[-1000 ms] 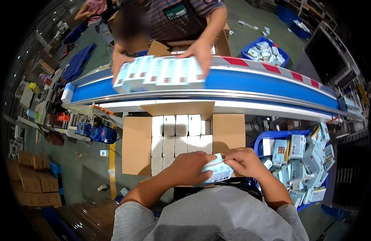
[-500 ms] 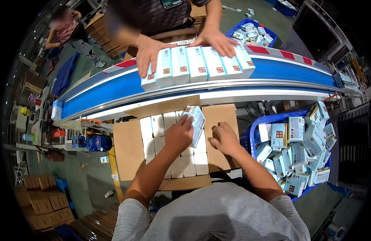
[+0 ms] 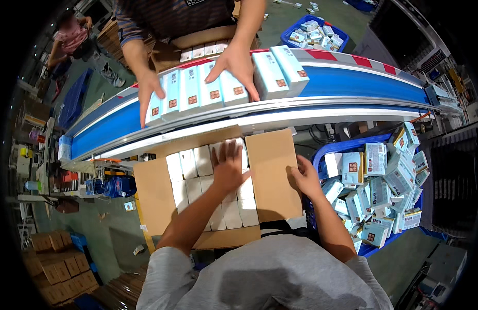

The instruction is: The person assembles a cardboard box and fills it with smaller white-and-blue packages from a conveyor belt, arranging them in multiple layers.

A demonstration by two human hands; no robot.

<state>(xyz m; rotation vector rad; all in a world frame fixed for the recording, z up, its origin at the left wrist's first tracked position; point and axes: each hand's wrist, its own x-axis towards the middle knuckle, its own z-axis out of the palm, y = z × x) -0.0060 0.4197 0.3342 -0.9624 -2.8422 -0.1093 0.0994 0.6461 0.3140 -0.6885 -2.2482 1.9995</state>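
Note:
An open cardboard carton (image 3: 272, 173) stands in front of me, filled with rows of white packs (image 3: 201, 161) that look like tissue packs, seen end-on. My left hand (image 3: 229, 168) lies with fingers stretched over the packs at the far right corner of the carton, covering some of them. My right hand (image 3: 307, 178) is beside the outer edge of the carton's right flap, thumb and fingers apart, holding nothing. Whether it touches the flap I cannot tell. On the blue conveyor belt (image 3: 352, 85) beyond, a co-worker's two hands (image 3: 233, 67) span several light-blue packs (image 3: 190, 93).
A blue crate (image 3: 370, 250) heaped with loose packs (image 3: 376, 196) stands at my right. Past the conveyor are another carton (image 3: 197, 36) and a second blue crate (image 3: 285, 37). Stacked brown boxes (image 3: 63, 263) are at lower left. Another person (image 3: 76, 41) stands far left.
The pack in my left hand has gone down into the carton's far right corner, and the hand now lies flat there. My right hand has moved off the flap's face toward its outer edge. The co-worker's hands shifted left.

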